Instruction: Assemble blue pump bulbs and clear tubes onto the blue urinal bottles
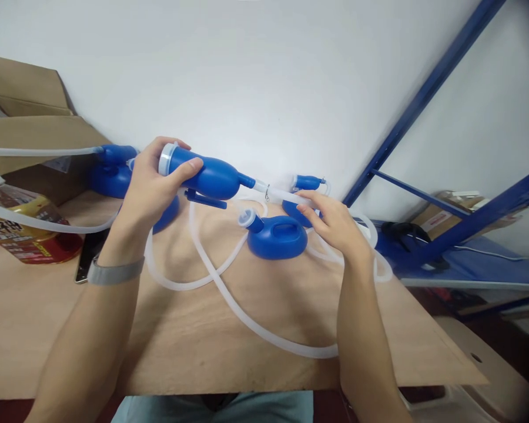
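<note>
My left hand point(152, 179) is wrapped round a blue plastic urine collector point(216, 176) with a whitish cap point(166, 158) and a blue side handle point(206, 200). From its narrow spout runs a translucent hose point(286, 195), with a small wire clamp point(267, 192) round the joint. My right hand point(332, 220) grips this hose just right of the clamp, fingers closed. Both are held above the table. Below lies a blue urinal bottle point(277, 238) with a handle and a whitish cap. Behind my right hand, another blue bottle point(306, 182) is partly hidden.
Hose loops point(247, 320) cross the wooden table point(203, 346). At left stand a cardboard box point(30, 132), more blue bottles point(112, 170), a drink bottle point(30, 223) and a phone point(90, 255). A blue metal frame point(423, 88) rises at right, beside a stool point(480, 358).
</note>
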Tool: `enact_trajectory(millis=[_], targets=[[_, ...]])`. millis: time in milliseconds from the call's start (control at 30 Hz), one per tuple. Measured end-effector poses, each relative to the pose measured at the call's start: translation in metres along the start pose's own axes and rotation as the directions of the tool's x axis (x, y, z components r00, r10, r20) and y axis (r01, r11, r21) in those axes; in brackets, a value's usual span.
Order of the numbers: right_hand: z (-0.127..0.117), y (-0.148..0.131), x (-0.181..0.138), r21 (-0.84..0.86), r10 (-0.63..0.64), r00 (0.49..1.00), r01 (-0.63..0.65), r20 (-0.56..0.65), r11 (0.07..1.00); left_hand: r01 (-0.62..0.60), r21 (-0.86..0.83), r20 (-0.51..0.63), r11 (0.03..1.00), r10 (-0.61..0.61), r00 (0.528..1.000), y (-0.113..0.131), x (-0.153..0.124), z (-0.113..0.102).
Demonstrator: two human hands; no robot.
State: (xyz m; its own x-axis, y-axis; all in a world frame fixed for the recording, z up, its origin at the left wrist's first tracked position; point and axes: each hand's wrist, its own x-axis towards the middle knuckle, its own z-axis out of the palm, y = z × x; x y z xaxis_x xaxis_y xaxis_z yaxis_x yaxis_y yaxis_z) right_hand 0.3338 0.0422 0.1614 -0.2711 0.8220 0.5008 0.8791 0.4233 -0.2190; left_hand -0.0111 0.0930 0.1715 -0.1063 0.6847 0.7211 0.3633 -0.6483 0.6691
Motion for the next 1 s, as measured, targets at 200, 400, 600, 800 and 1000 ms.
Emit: enact_trajectory(millis=[200, 400, 600, 800, 1000], targets=[[0.002, 0.004, -0.001, -0.006, -0.078, 0.995, 0.078, -0.055, 0.997, 0.208, -0.104, 0.055, 0.973, -0.203, 0.978, 0.008, -0.003, 0.002], [0.003, 0.01, -0.001, 0.012, -0.082, 0.995, 0.083, -0.06, 0.996, 0.323, -0.158, 0.105, 0.933, -0.309, 0.945, 0.004, -0.003, 0.007], [0.003, 0.016, -0.002, 0.056, -0.082, 0.993, 0.087, -0.083, 0.995, 0.262, -0.223, 0.147, 0.939, -0.234, 0.961, -0.007, 0.0, 0.006], [0.001, 0.015, -0.003, 0.029, -0.006, 0.997, 0.008, -0.078, 1.0, 0.007, -0.083, 0.085, 0.997, 0.0, 0.996, -0.004, -0.001, 0.002], [-0.004, 0.017, -0.006, 0.102, 0.009, 0.996, 0.0, -0.093, 0.995, -0.145, 0.073, 0.12, 0.987, 0.136, 0.983, 0.005, -0.003, -0.001]])
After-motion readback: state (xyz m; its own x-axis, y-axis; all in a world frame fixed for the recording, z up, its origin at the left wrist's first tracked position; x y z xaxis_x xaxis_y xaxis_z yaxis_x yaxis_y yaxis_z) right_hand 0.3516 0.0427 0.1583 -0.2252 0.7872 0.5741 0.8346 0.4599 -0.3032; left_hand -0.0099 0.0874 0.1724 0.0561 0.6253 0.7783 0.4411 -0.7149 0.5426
